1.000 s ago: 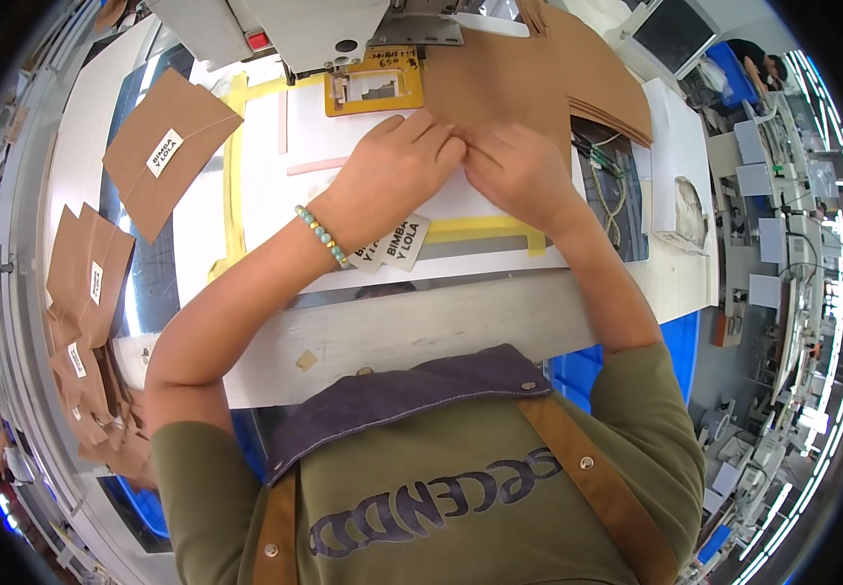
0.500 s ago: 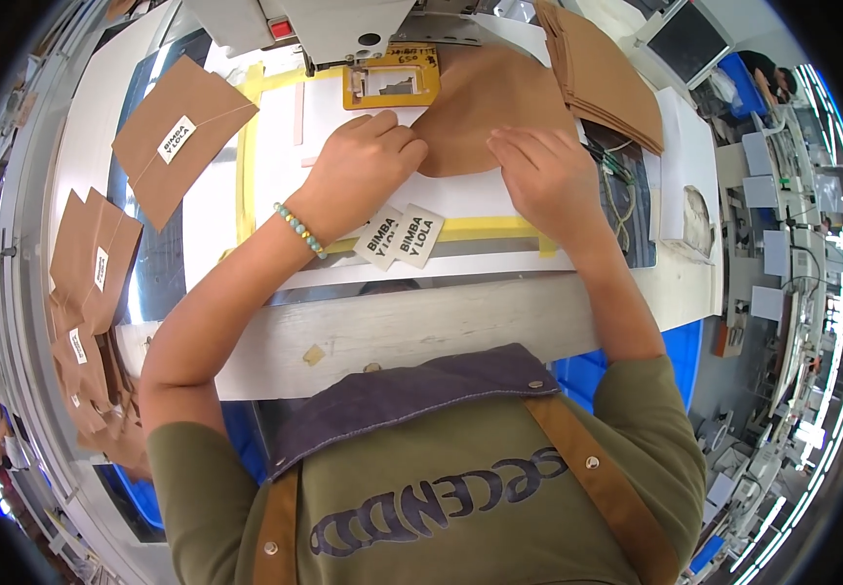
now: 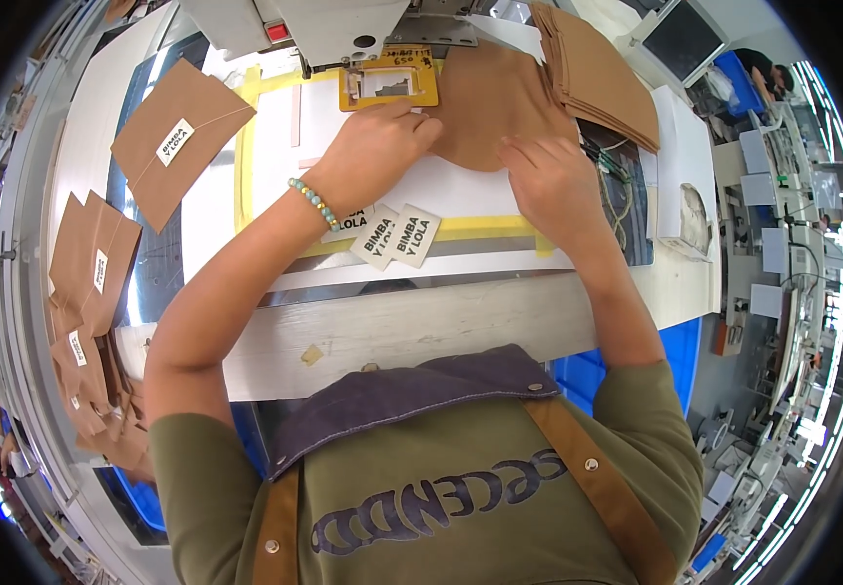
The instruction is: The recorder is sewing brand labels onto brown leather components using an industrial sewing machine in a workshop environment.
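Observation:
A soft brown panel with a rounded lower edge lies under the sewing machine head. My left hand, wearing a beaded bracelet, is curled at its left edge, the fingertips beside a yellow clamp frame with a rectangular opening. My right hand pinches the panel's lower right edge, and slight folds run through the panel above it. Nearer me, several white printed labels overlap on the white work plate, close to my left wrist.
A stack of brown panels sits at the far right beside a white box. On the left lies a labelled brown panel; more labelled panels pile at the table's left edge. Cords lie right of my right hand. A monitor stands behind.
My left hand has moved slightly right and up toward the yellow frame, uncovering more of a label below. The brown panel has shifted slightly up and shows more folds at its right side.

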Demonstrator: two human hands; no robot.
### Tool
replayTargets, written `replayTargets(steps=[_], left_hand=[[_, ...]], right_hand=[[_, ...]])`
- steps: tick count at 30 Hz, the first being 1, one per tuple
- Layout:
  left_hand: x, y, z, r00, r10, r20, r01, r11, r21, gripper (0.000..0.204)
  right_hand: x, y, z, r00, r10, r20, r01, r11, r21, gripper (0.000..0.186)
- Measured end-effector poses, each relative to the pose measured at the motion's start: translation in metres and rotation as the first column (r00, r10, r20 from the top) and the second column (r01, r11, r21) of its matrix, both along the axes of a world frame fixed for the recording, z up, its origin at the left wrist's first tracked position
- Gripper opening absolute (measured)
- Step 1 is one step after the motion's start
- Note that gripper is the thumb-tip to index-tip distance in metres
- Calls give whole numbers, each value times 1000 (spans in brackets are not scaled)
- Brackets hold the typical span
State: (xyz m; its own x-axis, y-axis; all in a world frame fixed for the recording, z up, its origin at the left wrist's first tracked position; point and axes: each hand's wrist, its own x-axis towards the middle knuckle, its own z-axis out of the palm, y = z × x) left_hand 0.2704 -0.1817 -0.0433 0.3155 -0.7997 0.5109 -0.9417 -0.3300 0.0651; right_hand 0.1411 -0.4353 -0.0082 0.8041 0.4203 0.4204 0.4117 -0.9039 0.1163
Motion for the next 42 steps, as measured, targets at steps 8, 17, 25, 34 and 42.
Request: replayTargets(steps=[8, 17, 25, 34, 42], left_hand=[[-15, 60, 8, 953, 89, 291, -141, 977, 163, 20], [-7, 118, -4, 931, 237, 278, -310, 915, 258, 33], [-37, 111, 2, 913, 388, -121, -352, 904, 242, 57], [-22, 120, -5, 917, 346, -198, -291, 920, 262, 62], [-20, 119, -9, 915, 350, -201, -300, 923, 241, 62]], right_hand=[[36, 14, -23, 986, 123, 109, -117, 991, -62, 41], [37, 14, -34, 990, -2, -139, 5, 1000, 19, 49], [24, 5, -36, 970, 57, -236, -42, 997, 70, 63], [7, 4, -35, 961, 6, -275, 5, 999, 37, 67], [10, 4, -36, 953, 61, -296, -31, 994, 105, 66]])
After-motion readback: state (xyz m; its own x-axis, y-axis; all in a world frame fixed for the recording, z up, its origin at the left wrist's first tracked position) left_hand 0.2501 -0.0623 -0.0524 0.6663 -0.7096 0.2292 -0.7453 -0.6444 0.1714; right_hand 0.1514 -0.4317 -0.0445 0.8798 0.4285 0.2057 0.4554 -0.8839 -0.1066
